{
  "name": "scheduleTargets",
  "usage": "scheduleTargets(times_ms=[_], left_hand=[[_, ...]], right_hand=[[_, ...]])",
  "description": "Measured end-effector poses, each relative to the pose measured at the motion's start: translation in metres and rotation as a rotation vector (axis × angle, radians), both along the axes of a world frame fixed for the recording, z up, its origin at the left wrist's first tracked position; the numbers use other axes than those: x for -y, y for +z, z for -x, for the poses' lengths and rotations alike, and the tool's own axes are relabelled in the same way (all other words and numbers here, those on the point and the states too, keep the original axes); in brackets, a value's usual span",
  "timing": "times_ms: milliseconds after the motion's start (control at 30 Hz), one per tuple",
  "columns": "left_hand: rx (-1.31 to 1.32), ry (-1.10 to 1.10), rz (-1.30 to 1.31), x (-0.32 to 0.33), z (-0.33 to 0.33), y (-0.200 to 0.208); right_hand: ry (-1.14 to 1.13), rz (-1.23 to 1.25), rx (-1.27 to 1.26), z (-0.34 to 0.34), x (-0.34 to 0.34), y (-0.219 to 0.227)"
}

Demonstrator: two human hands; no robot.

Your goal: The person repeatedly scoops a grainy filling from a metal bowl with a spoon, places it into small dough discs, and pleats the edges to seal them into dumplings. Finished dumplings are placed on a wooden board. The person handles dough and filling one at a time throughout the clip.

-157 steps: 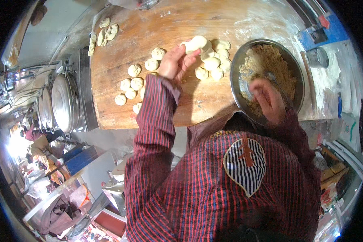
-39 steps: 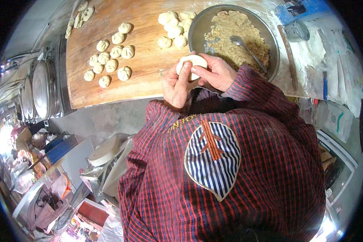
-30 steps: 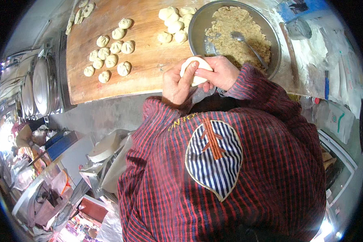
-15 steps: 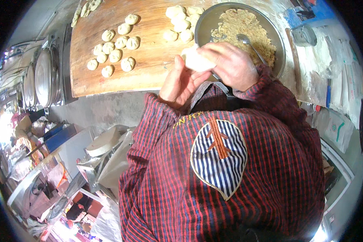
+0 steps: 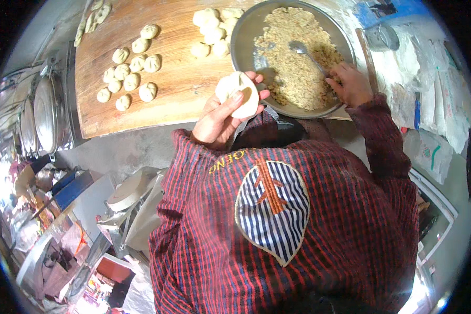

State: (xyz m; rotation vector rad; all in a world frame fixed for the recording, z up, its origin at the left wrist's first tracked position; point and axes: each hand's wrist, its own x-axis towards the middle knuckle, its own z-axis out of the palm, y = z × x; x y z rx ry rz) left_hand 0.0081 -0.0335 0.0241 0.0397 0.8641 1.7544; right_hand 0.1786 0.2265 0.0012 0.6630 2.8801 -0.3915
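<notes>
My left hand [image 5: 219, 118] is closed round a pale dough wrapper [image 5: 241, 94], cupped into a hollow with the thumb inside it, just off the near rim of a large metal bowl [image 5: 237, 48]. Crumbly yellowish-brown filling [image 5: 293, 68] fills much of that bowl. Over its right side, my right hand [image 5: 351, 85] grips the handle of a metal spoon [image 5: 300, 48], whose head rests in the filling. Pleated buns [image 5: 137, 64] stand in a loose group on the wooden board [image 5: 178, 99], and floured dough pieces [image 5: 208, 32] are heaped left of the bowl.
A rolling pin or wooden stick [image 5: 367, 58] lies along the bowl's right side. Beyond it are a clear jar [image 5: 383, 37] and plastic bags [image 5: 439, 78]. Round metal lids [image 5: 49, 112] hang at the left. A cluttered shelf area [image 5: 83, 204] is at lower left.
My right hand has let go of the dough wrapper and moved right onto the spoon handle. The wrapper is now cupped in my left hand alone. The whole view has shifted slightly.
</notes>
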Motion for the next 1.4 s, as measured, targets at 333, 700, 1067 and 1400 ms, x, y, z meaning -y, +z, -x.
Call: scheduleTargets(times_ms=[333, 700, 1067, 1400], left_hand=[[-0.070, 0.048, 0.091, 0.004, 0.001, -0.009], [0.379, 0.063, -0.071, 0.011, 0.004, -0.013], [0.245, -0.245, -0.016, 0.024, -0.009, -0.004], [0.192, -0.238, 0.046, 0.028, -0.006, 0.004]], right_hand=[[0.046, -0.185, 0.095, 0.010, -0.009, -0.036], [0.197, -0.154, 0.282, -0.007, 0.026, 0.034], [0.286, -0.080, 0.406, 0.017, 0.046, 0.015], [0.296, 0.147, 0.348, 0.009, 0.051, 0.007]])
